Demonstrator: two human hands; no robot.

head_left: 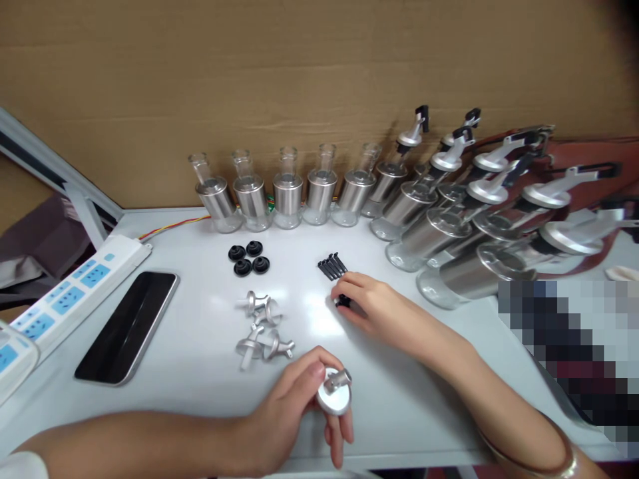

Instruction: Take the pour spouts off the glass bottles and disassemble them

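Observation:
Near the table's front edge, my left hand (297,392) grips a silver pourer spout (335,394) with a round disc, thumb on top. My right hand (368,303) is at mid-table, its fingertips closed around small black parts (343,301); the fingers partly hide them. Just beyond it lie several slim black levers (331,266) side by side. Left of my hands, several silver spouts (257,301) with pale stems lie in a loose group. Behind those sit several black rubber stoppers (242,267).
Several glass bottles with steel sleeves (288,193) stand uncapped along the cardboard wall (249,80). Bottles fitted with pourers (442,229) crowd the right side, close to my right forearm. At left are a phone (127,326) and a power strip (70,299).

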